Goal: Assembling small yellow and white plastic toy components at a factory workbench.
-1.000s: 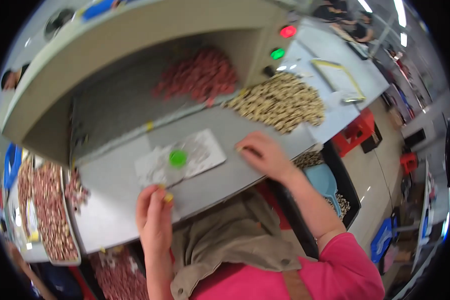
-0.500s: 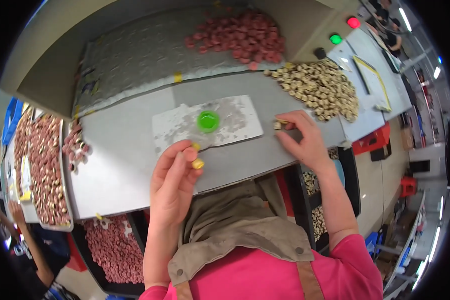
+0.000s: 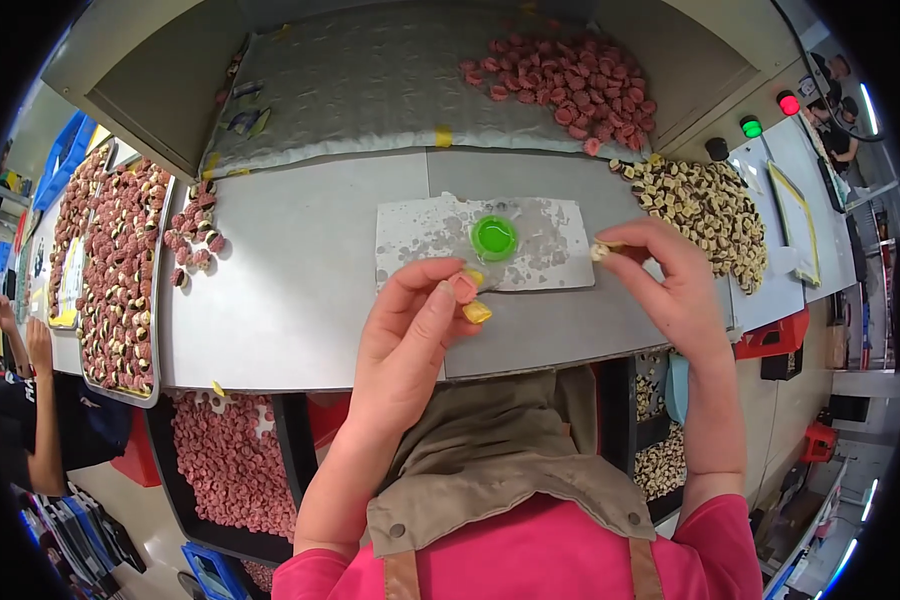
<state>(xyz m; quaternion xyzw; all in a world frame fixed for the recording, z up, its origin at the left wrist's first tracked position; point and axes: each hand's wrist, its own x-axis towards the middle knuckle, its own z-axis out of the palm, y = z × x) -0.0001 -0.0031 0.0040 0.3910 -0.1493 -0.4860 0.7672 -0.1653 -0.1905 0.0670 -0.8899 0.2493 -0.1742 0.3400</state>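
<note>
My left hand (image 3: 410,335) is closed in a pinch on a small pink cup-shaped piece (image 3: 463,288), just in front of the green round dish. Yellow coverings (image 3: 478,313) show on its fingertips. My right hand (image 3: 675,290) pinches a small cream-coloured piece (image 3: 599,252) beside the right edge of a white, grey-stained board. A bit of yellow shows at its fingertip too. The bright green dish (image 3: 494,238) stands on that board (image 3: 398,215). Past my right hand lies a heap of cream and dark-brown pieces (image 3: 705,205).
More pink pieces (image 3: 580,90) are piled on the grey mat (image 3: 360,90) at the back. On the left, a metal tray (image 3: 150,380) holds pink-and-cream pieces, with several loose beside it. Black bins (image 3: 295,440) sit below the table edge. Another person's arms (image 3: 38,350) are at far left.
The whole view has shifted, so the table sits further right in the picture. My right hand has moved left toward the board with the cream piece. My left hand still holds the pink piece.
</note>
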